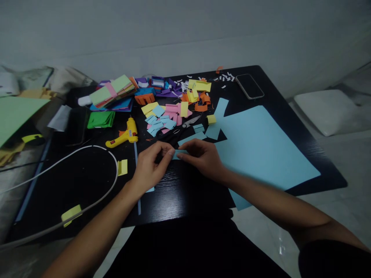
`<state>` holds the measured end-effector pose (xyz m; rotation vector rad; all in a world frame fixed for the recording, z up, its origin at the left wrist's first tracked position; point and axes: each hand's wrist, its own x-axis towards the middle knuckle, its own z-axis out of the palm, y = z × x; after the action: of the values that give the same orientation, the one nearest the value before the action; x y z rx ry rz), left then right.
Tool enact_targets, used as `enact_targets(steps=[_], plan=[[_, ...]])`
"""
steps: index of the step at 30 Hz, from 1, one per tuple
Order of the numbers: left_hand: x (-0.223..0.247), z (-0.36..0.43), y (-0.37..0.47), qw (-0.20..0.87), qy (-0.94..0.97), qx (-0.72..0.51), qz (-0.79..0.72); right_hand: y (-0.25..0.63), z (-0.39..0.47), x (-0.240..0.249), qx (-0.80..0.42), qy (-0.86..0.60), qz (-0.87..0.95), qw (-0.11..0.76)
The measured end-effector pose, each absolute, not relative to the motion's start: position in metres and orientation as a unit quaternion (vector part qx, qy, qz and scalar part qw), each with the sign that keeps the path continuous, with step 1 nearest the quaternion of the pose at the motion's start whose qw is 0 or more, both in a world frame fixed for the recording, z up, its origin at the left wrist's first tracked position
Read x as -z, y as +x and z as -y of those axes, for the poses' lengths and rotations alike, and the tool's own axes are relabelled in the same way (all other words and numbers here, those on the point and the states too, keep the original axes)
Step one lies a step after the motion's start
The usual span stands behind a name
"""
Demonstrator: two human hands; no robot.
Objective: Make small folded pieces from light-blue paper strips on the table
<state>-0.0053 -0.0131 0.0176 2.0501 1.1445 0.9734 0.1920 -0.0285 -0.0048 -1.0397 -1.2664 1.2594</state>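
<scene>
A small light-blue paper piece [180, 154] is pinched between my two hands, just above the black table. My left hand [153, 164] grips its left end, thumb toward me. On its right end, my right hand [204, 157] closes with thumb and fingers. Right behind the hands lie a blue paper strip [193, 138] and scissors [189, 122] with dark handles. Large light-blue sheets [261, 146] spread to the right, partly under my right forearm. Beyond my left hand, a yellow glue gun [126, 135] lies on its side.
Folded pink, yellow and blue paper pieces [171, 114] are heaped mid-table. A stack of coloured paper [116, 92] and a green bundle [101, 119] lie back left. A phone [249, 86] rests at the back right. A white cable [116, 170] loops across the left side.
</scene>
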Motion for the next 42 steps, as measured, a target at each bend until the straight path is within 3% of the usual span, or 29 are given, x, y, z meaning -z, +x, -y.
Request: enact_targets(steps=[9,18,29,42], plan=[[-0.0175,0.0127,-0.0062,0.305,0.734,-0.405,-0.452,0.194,0.0232,0.001,-0.59,-0.43,0.471,0.495],[-0.0176,0.0129,-0.0036,0.375,0.712,-0.39,-0.447,0.1927,0.0251,0.0015,-0.569,-0.439,0.487,0.496],[-0.0182,0.0158,-0.0036,0.322,0.748,-0.395,-0.425,0.1932,0.0267,-0.0035,-0.459,-0.46,0.574,0.499],[-0.0168,0.014,-0.0025,0.306,0.742,-0.41,-0.432,0.1933,0.0276,0.0016,-0.522,-0.44,0.537,0.496]])
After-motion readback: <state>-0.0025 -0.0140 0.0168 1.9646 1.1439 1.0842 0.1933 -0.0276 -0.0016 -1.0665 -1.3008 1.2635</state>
